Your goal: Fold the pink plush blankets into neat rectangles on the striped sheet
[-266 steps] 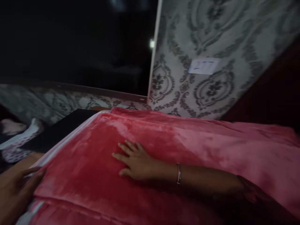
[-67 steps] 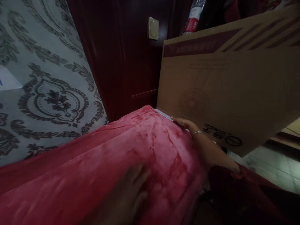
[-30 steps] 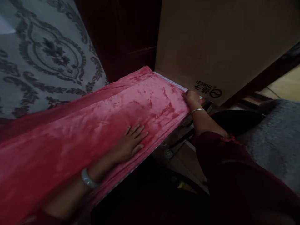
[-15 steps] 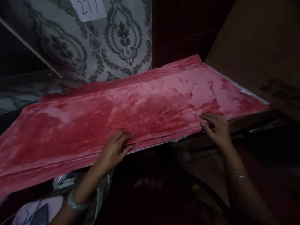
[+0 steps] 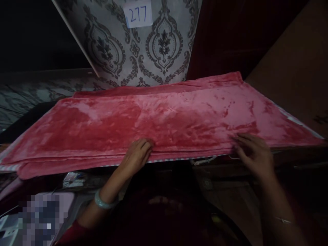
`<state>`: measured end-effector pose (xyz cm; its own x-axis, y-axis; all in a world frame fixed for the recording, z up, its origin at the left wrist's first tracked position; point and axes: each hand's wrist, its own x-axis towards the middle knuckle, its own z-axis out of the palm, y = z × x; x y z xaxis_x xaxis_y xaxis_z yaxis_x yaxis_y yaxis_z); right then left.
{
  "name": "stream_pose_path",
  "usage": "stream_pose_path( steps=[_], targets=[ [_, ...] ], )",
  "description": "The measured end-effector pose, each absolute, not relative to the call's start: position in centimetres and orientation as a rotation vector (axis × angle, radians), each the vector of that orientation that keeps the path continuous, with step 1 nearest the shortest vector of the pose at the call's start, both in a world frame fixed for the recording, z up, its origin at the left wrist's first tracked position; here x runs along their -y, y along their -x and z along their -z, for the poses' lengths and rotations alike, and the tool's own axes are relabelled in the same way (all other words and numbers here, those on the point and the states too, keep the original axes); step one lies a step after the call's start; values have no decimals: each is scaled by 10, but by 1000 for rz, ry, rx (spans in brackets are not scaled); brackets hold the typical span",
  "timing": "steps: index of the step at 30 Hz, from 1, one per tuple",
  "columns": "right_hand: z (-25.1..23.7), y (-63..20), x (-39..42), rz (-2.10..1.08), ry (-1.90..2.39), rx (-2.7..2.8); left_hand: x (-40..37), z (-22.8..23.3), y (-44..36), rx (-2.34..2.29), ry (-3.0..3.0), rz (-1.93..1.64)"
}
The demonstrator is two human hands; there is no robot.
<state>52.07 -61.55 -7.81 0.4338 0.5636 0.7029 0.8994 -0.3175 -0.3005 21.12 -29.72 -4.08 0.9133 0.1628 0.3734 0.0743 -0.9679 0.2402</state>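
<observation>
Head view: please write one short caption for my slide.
Both hands, left hand and right hand, rest on the near edge of a folded red blanket below a paper marked 277.

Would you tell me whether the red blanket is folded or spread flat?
Folded: the red blanket shows stacked layers along its near edge, by both hands.

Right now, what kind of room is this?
Probably a room in a home, dimly lit. Damask wallpaper with a paper tag reading 277 behind, a folded red plush blanket laid over a surface, a big cardboard box at right.
</observation>
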Motion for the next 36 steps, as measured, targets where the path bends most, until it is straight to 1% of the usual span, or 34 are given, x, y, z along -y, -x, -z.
stream_pose_path(
  steps=[2, 4, 7, 10, 14, 20, 24, 28, 30, 36],
  targets=[
    [66, -491, 593, 632, 1933, 1258, 300, 44, -209, -156, -2875, -606],
    [59, -458, 565, 509, 1828, 1394, 302, 45, -205, -112, -2899, -572],
    [62, -419, 525, 386, 1696, 1582, 303, 44, -202, -87, -2923, -528],
    [72, -402, 501, 358, 1684, 1655, 305, 43, -202, -113, -2941, -556],
    [77, -400, 494, 394, 1709, 1678, 310, 45, -207, -163, -2996, -584],
    [76, -399, 494, 397, 1713, 1639, 311, 48, -208, -132, -2851, -866],
    [80, -397, 488, 509, 1765, 1623, 313, 49, -207, -108, -2863, -919],
    [85, -400, 489, 628, 1689, 1634, 319, 51, -205, -105, -2890, -949],
    [89, -404, 490, 670, 1657, 1650, 323, 52, -204, -131, -2919, -944],
    [96, -410, 488, 659, 1638, 1682, 322, 59, -197, -324, -3034, -690]
  ],
)
